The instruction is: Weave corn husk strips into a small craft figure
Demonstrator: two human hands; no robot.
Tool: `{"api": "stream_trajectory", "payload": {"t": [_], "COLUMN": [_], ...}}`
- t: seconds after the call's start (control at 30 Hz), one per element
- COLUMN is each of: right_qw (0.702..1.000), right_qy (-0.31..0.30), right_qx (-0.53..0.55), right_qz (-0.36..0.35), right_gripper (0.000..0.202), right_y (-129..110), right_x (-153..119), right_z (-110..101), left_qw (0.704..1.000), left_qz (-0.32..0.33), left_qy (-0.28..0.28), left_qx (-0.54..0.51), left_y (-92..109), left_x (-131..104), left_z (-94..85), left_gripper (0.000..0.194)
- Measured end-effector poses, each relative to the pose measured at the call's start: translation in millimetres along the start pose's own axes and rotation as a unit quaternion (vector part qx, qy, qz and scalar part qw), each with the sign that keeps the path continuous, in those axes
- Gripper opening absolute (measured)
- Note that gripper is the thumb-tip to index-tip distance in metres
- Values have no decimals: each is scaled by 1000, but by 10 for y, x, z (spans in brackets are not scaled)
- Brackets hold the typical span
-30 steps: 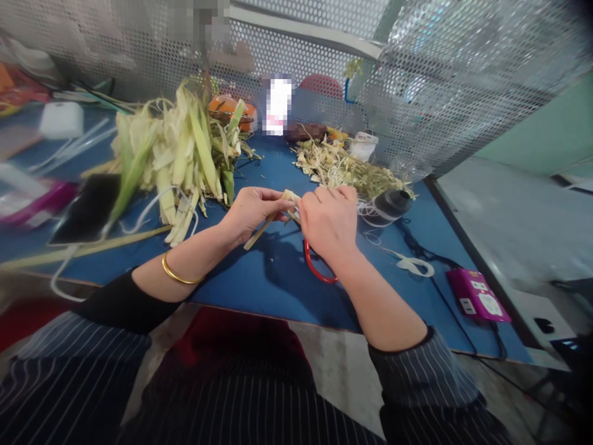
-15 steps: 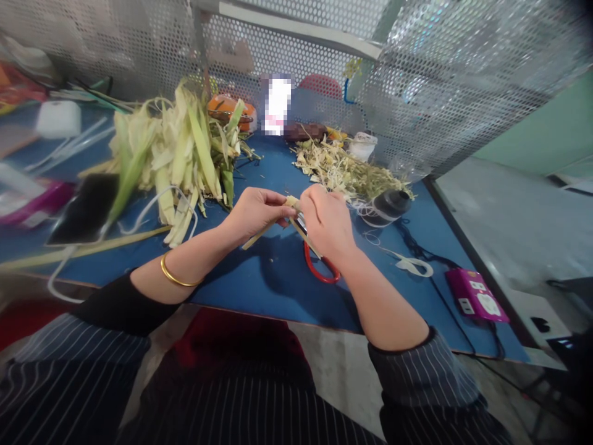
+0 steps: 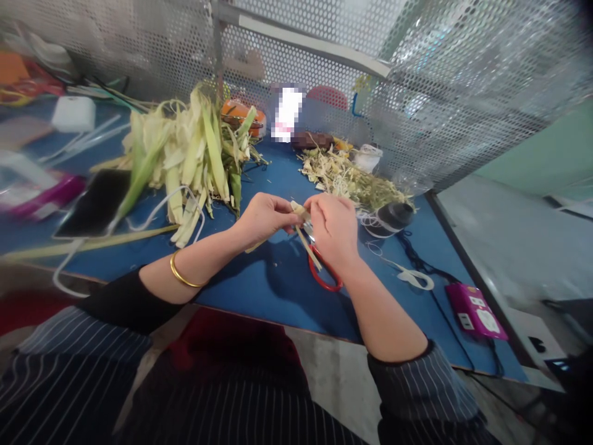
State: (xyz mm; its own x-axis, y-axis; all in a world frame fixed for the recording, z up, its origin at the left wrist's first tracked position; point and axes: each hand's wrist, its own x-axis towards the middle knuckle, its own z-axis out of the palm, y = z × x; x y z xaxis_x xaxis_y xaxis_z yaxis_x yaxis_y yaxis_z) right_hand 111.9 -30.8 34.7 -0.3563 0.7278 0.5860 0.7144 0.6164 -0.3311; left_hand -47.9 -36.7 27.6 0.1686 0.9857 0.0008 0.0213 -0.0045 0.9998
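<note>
Muted, fairly even indoor light covers the tabletop, with soft shadows below the hands. Small glints speckle the mesh at upper right. The far left is blurred, edges look stretched, right corners darken, and coarse pixels mask a bright white patch.

At centre, we find a fibrous, matt husk strip; lower, a smooth, matt tabletop and a glossy, plastic-looking red handle. We note a polished metal bangle at left and perforated metallic screening across the top.
</note>
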Motion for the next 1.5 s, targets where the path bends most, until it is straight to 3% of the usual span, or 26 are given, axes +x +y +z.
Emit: {"api": "stream_trajectory", "payload": {"t": [0.13, 0.23, 0.3, 0.53, 0.67, 0.77, 1.1, 1.2, 1.3, 1.4, 1.43, 1.5], "right_qw": [989, 932, 899, 868, 841, 837, 899, 950, 983, 965, 960, 942], "right_qy": [-53, -121, -126, 15, 83, 115, 105, 86, 149, 236, 223, 126], "right_qx": [123, 292, 357, 411, 431, 447, 402, 288, 97, 47, 84, 210], "right_qz": [68, 177, 221, 277, 315, 295, 141, 78, 44, 104, 145, 227], "right_gripper": [11, 14, 16, 25, 29, 29, 19, 19, 28, 26, 27, 33], "right_y": [24, 49, 48, 99, 200, 235, 43, 15, 35, 99, 123, 162], "right_x": [44, 54, 53, 86, 110, 115, 64, 56, 49, 48, 53, 66], "right_z": [-52, -52, -41, 70, 118, 124, 68, -16, -114, -126, -106, -43], "left_qw": [997, 993, 991, 963, 953, 951, 956, 966, 977, 976, 974, 972], "left_qz": [-26, -45, -50, -50, -50, -49, -96, -113, -132, -146, -147, -143], "left_qy": [-73, -108, -124, -258, -292, -302, -277, -231, -144, -63, -48, -36], "left_qx": [5, 13, 22, 59, 57, 53, 33, -4, -79, -149, -165, -182], "left_y": [31, 60, 63, -17, -59, -62, -34, -30, -19, -23, -30, -50], "left_x": [-48, -80, -88, -94, -95, -87, -85, -65, -12, 46, 59, 73], "left_z": [31, 45, 41, 45, 57, 52, 48, 39, -1, -55, -70, -85], "left_gripper": [6, 7, 7, 8, 9, 12, 8, 6, 6, 12, 12, 13]}}
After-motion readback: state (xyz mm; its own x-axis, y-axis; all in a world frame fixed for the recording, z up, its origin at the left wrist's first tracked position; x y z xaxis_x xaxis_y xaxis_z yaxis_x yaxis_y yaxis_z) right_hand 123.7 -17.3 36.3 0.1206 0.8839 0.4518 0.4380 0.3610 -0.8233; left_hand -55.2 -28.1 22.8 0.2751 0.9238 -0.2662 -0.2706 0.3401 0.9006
